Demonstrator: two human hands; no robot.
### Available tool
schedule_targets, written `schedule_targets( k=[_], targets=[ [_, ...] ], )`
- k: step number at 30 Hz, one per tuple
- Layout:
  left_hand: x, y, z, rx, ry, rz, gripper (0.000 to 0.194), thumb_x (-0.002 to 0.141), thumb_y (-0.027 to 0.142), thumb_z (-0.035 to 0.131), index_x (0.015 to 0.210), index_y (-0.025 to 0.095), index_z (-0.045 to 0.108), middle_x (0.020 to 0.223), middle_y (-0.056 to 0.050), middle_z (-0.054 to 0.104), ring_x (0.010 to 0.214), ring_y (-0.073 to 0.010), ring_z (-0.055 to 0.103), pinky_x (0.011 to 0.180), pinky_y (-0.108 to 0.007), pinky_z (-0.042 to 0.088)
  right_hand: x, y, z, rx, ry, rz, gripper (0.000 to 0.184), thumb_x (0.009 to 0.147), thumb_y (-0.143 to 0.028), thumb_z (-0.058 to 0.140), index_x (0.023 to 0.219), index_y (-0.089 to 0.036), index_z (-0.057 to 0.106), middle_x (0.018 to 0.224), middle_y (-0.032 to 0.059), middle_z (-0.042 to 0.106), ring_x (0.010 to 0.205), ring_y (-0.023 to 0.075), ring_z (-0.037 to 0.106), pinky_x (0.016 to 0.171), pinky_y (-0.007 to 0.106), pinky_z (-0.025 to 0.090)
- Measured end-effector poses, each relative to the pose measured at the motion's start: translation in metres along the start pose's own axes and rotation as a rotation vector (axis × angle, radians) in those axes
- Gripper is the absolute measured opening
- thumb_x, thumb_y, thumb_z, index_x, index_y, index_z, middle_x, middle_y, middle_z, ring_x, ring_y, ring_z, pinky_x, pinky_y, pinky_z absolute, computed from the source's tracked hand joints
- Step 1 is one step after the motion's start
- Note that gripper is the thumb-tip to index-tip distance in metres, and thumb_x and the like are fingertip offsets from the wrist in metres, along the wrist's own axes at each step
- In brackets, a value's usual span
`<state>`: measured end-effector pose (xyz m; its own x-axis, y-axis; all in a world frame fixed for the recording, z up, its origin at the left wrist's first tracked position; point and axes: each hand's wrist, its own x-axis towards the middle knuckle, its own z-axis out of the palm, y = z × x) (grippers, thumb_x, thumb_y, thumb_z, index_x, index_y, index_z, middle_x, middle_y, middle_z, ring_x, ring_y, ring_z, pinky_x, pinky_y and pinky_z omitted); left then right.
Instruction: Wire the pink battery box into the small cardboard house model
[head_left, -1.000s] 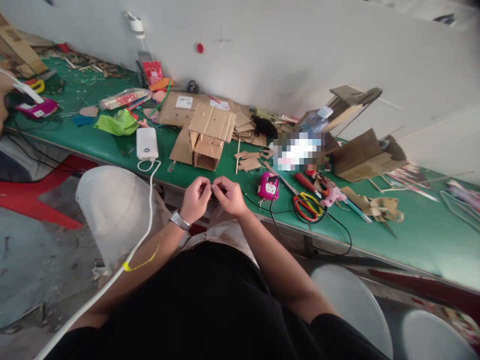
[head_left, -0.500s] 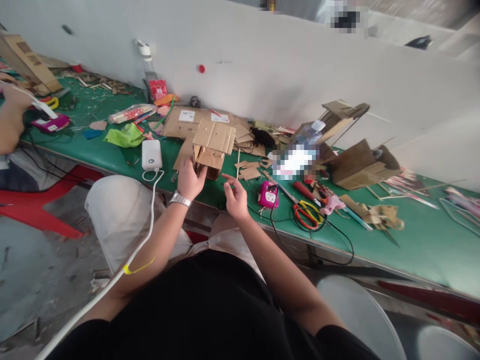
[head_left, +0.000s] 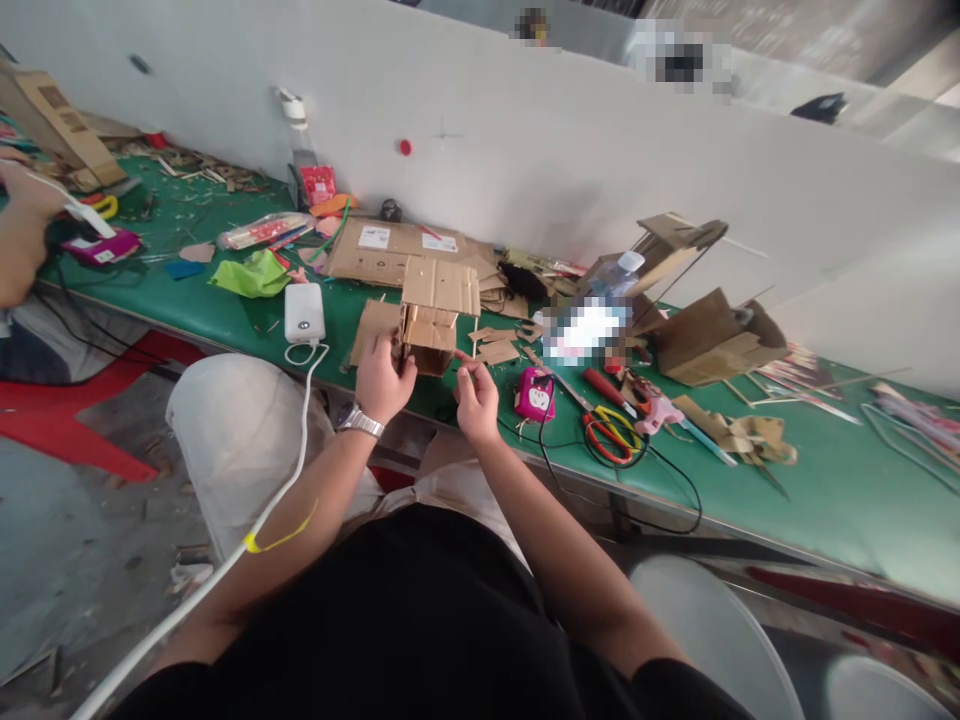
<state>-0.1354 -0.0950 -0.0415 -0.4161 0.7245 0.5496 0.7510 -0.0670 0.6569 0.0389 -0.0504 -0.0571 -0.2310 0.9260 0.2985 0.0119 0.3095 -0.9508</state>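
Slightly rightward and nearer me now, the open-fronted brown cardboard box [head_left: 440, 288] sits on the green tabletop [head_left: 840, 475], gripped at its left by my curled left hand [head_left: 384, 382]; my right hand [head_left: 478, 405] is pinched closed, contents unclear.

Head view: worn on the person's head, looks forward and steeply down over the black shirt [head_left: 375, 620], which fills the bottom middle, closest to the lens. Left hand [head_left: 385, 380] and right hand [head_left: 477, 402] fall near mid-picture, about arm's reach off. Cardboard box [head_left: 440, 287], at the left hand, seen from above, open side facing the camera. Green table [head_left: 795, 475] runs beyond and to both sides of the hands; near edge slants down rightward. Pale wall [head_left: 660, 150] farther off, ahead of the hands. Floor [head_left: 90, 560] shows low, left of the left hand. Wide coverage; co-worker's arm [head_left: 22, 240] cut by the edge, well left of the left hand.
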Motion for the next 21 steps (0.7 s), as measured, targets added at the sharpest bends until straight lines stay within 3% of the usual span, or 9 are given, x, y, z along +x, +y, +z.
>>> schedule_targets(
  k=[6, 12, 17, 21],
  targets=[
    [-0.004, -0.004, 0.002, 0.139, -0.139, -0.013, 0.024, 0.094, 0.027, 0.061, 0.114, 0.014, 0.064, 0.104, -0.019, 0.069, 0.099, -0.0372, 0.069, 0.084, -0.047, 0.058, -0.001, 0.005, -0.001, -0.096, -0.019, -0.015, 0.047, 0.102, -0.069, 0.048, 0.095, -0.023, 0.054, 0.117, 0.0111, 0.074, 0.056, 0.0111, 0.041, 0.052, 0.028, 0.037],
    [-0.011, 0.004, 0.003, 0.097, -0.15, 0.078, 0.032, 0.099, 0.025, 0.056, 0.128, 0.012, 0.061, 0.117, -0.021, 0.071, 0.107, -0.0363, 0.071, 0.088, -0.045, 0.059, -0.005, 0.002, -0.003, -0.078, 0.005, -0.088, 0.048, 0.105, -0.067, 0.042, 0.107, -0.023, 0.061, 0.126, 0.0167, 0.071, 0.075, 0.0203, 0.061, 0.067, 0.036, 0.049],
    [-0.015, 0.013, 0.004, 0.009, -0.116, 0.167, 0.037, 0.103, 0.025, 0.051, 0.138, 0.013, 0.057, 0.132, -0.023, 0.068, 0.121, -0.0355, 0.069, 0.102, -0.047, 0.057, -0.01, -0.002, -0.004, -0.011, 0.067, -0.082, 0.043, 0.107, -0.06, 0.042, 0.114, -0.022, 0.061, 0.128, 0.0182, 0.067, 0.087, 0.0235, 0.065, 0.072, 0.039, 0.053],
    [-0.016, 0.019, 0.009, -0.025, -0.104, 0.185, 0.033, 0.103, 0.025, 0.052, 0.134, 0.014, 0.059, 0.131, -0.021, 0.069, 0.122, -0.0338, 0.069, 0.102, -0.044, 0.057, -0.013, -0.005, -0.006, -0.111, 0.163, -0.2, 0.039, 0.107, -0.057, 0.041, 0.109, -0.022, 0.059, 0.14, 0.0188, 0.059, 0.1, 0.0245, 0.066, 0.077, 0.038, 0.054]
  ],
)
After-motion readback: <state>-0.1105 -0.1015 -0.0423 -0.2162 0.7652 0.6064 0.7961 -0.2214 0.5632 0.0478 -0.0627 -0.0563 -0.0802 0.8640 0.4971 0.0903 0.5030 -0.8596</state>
